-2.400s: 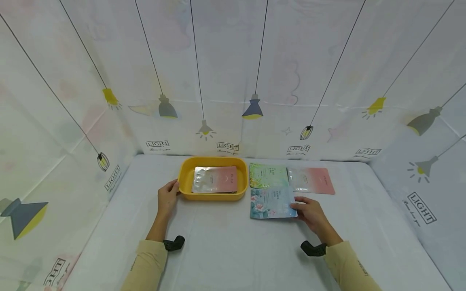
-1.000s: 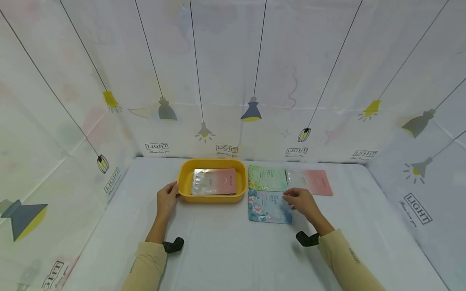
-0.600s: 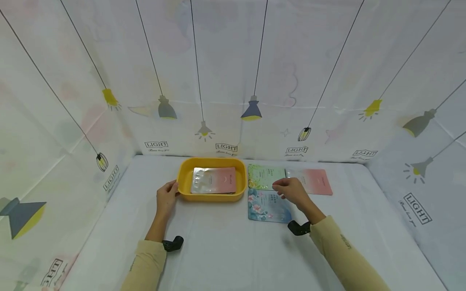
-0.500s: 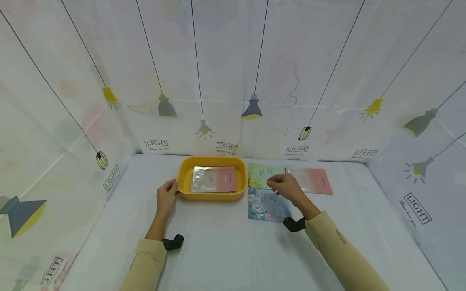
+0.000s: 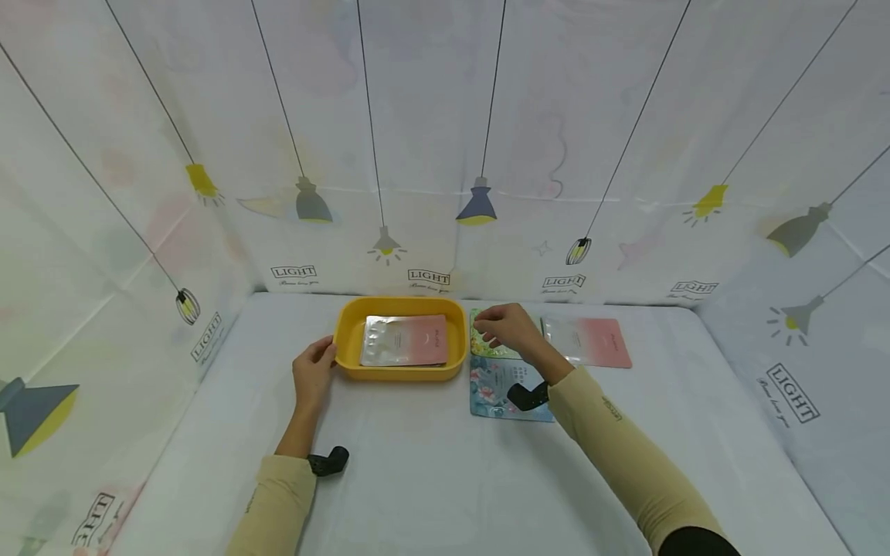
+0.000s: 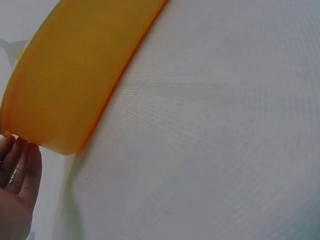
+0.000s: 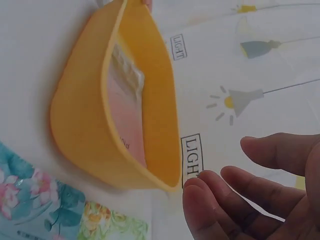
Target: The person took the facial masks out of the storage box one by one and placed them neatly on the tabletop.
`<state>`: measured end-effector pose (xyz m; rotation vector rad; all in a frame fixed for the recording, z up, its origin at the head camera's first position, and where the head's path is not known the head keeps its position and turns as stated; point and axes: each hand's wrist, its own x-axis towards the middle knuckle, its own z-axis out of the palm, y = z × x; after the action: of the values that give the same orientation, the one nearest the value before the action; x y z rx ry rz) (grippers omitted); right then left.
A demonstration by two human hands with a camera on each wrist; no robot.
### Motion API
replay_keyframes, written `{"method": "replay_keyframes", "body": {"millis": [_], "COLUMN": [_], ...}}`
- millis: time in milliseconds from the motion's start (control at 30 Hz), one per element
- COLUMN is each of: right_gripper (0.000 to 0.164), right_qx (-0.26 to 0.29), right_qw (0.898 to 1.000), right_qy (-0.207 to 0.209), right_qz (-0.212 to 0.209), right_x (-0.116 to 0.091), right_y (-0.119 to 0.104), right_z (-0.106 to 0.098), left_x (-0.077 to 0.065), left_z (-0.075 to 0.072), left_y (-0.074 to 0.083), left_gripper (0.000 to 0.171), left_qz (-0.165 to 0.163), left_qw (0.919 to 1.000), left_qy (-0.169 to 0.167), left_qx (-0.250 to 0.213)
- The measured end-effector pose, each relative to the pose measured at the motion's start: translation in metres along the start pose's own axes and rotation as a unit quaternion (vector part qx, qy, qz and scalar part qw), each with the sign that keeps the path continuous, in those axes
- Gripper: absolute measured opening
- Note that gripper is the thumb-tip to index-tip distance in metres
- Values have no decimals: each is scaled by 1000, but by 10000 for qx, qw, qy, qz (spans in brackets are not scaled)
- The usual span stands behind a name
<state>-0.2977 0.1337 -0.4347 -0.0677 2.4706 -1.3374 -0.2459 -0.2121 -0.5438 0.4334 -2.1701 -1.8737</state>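
Note:
My left hand (image 5: pixel 312 374) holds the left end of a yellow tray (image 5: pixel 403 374); in the left wrist view its fingertips (image 6: pixel 20 145) meet the tray's outer end, the thumb out of sight. Inside the tray lies a silver and pink flat sachet (image 5: pixel 405 340), others showing at its lower edge. My right hand (image 5: pixel 511 326), loosely bent and holding nothing, hovers over a green flowered sachet (image 5: pixel 482 345) right of the tray and partly hides it. The right wrist view shows the thumb (image 7: pixel 280 150) apart from the fingers (image 7: pixel 200 200).
A blue flowered sachet (image 5: pixel 487 386) lies in front of the green one, partly under the right wrist's black camera (image 5: pixel 527 397). Another silver and pink sachet (image 5: pixel 589 342) lies farther right. A lamp-patterned cloth wall (image 5: pixel 431 232) stands close behind the white table (image 5: pixel 417 463).
My right hand laid the blue sachet flat in front of the green one and let go. It then moved left and away from me, over the green sachet. My left hand stayed at the tray.

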Motion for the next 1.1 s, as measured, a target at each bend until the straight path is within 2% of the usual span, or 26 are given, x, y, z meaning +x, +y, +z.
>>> {"method": "replay_keyframes", "body": {"millis": [200,500,733,800,900,967,1100], "right_gripper": [32,33,37,34,25,21,19], "right_qx": [175,-106,-599,-846,-1283,-1709,-2220], "right_qw": [9997,9997,9973,9950,9893,9825,9724], "right_qy": [-79,-39,-125,-148,-258,-387,-488], "right_qz": [120,215,398,501,649,624,516], "right_x": [15,30,41,46,55,59,63], "right_y": [-18,-33,-42,-41,-37,-34,-33], "right_z": [12,39,60,65,75,81,92], "left_x": [0,0,2,3,4,5,5], "left_z": [1,2,1,2,2,2,0], "left_y": [3,2,3,3,2,1,0], "left_gripper": [33,31,35,35,34,34,34], "left_qz": [16,-38,-123,-146,-194,-219,-227], "left_qw": [9999,9992,9999,9999,9998,9998,9997], "left_qy": [136,372,69,1,11,38,59], "left_qx": [-10,-150,-69,-70,-48,-19,10]}}
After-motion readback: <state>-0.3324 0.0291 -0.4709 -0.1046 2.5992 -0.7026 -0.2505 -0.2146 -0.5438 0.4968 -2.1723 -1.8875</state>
